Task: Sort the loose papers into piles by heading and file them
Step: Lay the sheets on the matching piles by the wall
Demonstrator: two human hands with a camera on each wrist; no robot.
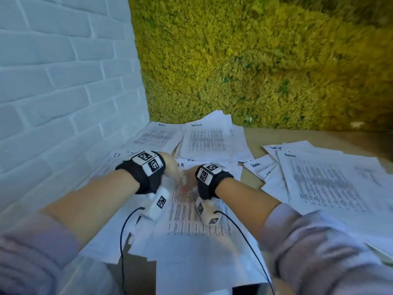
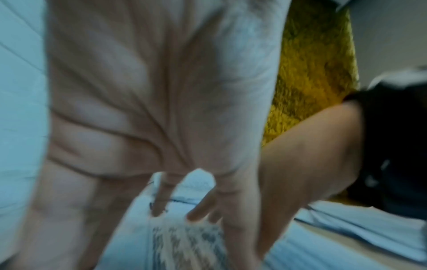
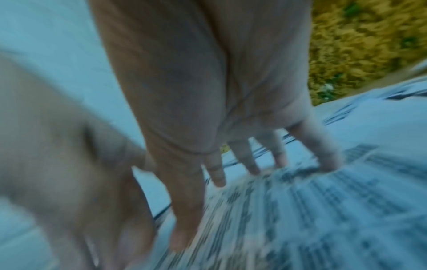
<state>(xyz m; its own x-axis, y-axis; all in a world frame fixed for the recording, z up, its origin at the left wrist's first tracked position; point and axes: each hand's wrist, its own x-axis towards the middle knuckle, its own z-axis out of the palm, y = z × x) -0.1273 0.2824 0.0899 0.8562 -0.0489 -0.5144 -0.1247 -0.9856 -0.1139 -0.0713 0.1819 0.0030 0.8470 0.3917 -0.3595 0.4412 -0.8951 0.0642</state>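
Nearest the table's (image 1: 265, 135) front edge lay one printed sheet (image 1: 197, 218), with the left hand (image 1: 170, 167) and right hand (image 1: 189, 177) meeting over its top, fingers (image 3: 245, 159) straight and spread, tips on the paper, pinching nothing. Beyond, toward the back left corner by the brick wall (image 1: 63, 81), lay started piles headed Admin (image 1: 157, 135) and Task List (image 1: 210, 137); unsorted sheets (image 1: 325, 177) sprawled toward the right edge. Judged step: read this sheet's heading, slide it flat with light, even fingertip pressure, lifting one sheet only, squaring it onto its matching pile.
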